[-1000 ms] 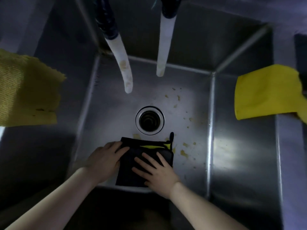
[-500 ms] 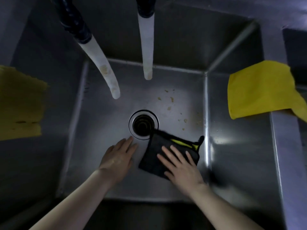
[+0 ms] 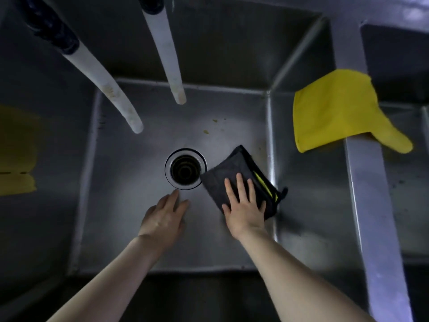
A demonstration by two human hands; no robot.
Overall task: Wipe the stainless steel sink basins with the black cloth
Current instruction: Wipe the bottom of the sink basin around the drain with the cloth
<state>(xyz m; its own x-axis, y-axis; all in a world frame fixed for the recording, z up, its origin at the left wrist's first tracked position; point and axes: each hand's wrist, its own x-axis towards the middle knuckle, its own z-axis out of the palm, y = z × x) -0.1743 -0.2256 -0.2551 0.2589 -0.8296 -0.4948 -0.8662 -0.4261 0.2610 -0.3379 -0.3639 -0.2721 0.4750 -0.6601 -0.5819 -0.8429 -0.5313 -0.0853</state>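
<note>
Under the right hand [image 3: 244,206], part of the black cloth [image 3: 228,169] is hidden.

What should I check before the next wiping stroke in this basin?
1. Right hand flat on cloth: ok.
2. Cloth clear of drain hole: ok; one corner is at its rim.
3. Left hand apart from cloth: ok; it seems to rest on the basin floor.
4. Floor free of crumbs: not ok; some lie behind the drain.
5. Spouts not running: ok; no stream shows.
6. Cloth damp enough: cannot tell.
</note>
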